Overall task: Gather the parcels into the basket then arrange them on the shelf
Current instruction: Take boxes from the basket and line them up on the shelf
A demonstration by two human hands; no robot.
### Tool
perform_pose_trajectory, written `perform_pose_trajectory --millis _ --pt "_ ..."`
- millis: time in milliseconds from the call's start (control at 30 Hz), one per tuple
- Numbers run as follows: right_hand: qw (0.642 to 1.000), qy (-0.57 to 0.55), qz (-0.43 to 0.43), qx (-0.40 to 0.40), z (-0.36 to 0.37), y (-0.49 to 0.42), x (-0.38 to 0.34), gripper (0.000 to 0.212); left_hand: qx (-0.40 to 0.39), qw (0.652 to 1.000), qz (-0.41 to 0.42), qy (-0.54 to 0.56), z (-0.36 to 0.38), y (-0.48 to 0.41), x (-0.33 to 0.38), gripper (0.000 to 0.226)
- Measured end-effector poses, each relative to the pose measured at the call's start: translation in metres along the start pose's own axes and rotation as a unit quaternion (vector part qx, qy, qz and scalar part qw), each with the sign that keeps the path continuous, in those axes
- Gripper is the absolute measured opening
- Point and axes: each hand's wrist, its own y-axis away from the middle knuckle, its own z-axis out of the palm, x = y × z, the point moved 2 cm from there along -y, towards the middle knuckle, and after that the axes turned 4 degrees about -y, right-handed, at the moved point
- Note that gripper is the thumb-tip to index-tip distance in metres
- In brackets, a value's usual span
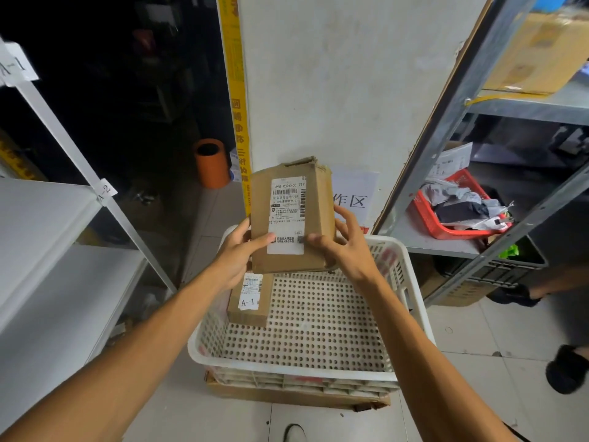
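A brown cardboard parcel [291, 215] with a white shipping label is held upright above the white perforated basket [411, 279]. My left hand [237, 255] grips its lower left edge, thumb on the label. My right hand [345, 247] grips its lower right edge. A smaller brown parcel [250, 301] with an "A-1" sticker lies inside the basket at its far left. The white shelf [47, 218] with tags "A-1" and "A-2" stands to the left.
The basket rests on a flat cardboard box [296, 397] on the tiled floor. A metal rack [478, 100] on the right holds a red basket [446, 224] of bags and a carton. An orange cylinder [212, 162] stands behind. Another person's feet [567, 368] are at right.
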Motion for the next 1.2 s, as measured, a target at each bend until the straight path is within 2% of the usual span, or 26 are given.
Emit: perform_pose_trajectory --millis 133,200,367,500,667,800,967,1200 --pt "0.997 0.049 -0.016 -0.056 0.008 -0.015 -0.007 0.089 0.051 0.997 0.052 -0.011 -0.01 0.012 0.015 0.053" --pt "0.995 0.062 -0.028 -0.068 0.019 -0.021 -0.012 0.082 0.065 0.994 0.082 -0.022 -0.022 0.02 0.025 0.058" --pt "0.986 0.034 -0.073 -0.145 0.067 -0.036 -0.041 0.065 0.133 0.981 0.12 -0.068 -0.07 0.055 0.055 0.084" --pt "0.973 0.006 -0.115 -0.199 0.126 -0.033 -0.071 0.064 0.205 0.962 0.147 -0.106 -0.113 0.104 0.093 0.097" --pt "0.951 -0.01 -0.171 -0.259 0.218 -0.017 -0.115 0.065 0.256 0.932 0.213 -0.14 -0.168 0.182 0.143 0.084" --pt "0.926 -0.023 -0.225 -0.304 0.292 0.007 -0.155 0.066 0.307 0.895 0.274 -0.171 -0.206 0.252 0.185 0.075" --pt "0.894 -0.067 -0.253 -0.363 0.382 0.042 -0.199 0.065 0.372 0.858 0.303 -0.182 -0.263 0.334 0.219 0.091" --pt "0.851 -0.092 -0.266 -0.444 0.499 0.085 -0.227 0.068 0.484 0.791 0.318 -0.198 -0.325 0.433 0.23 0.073"
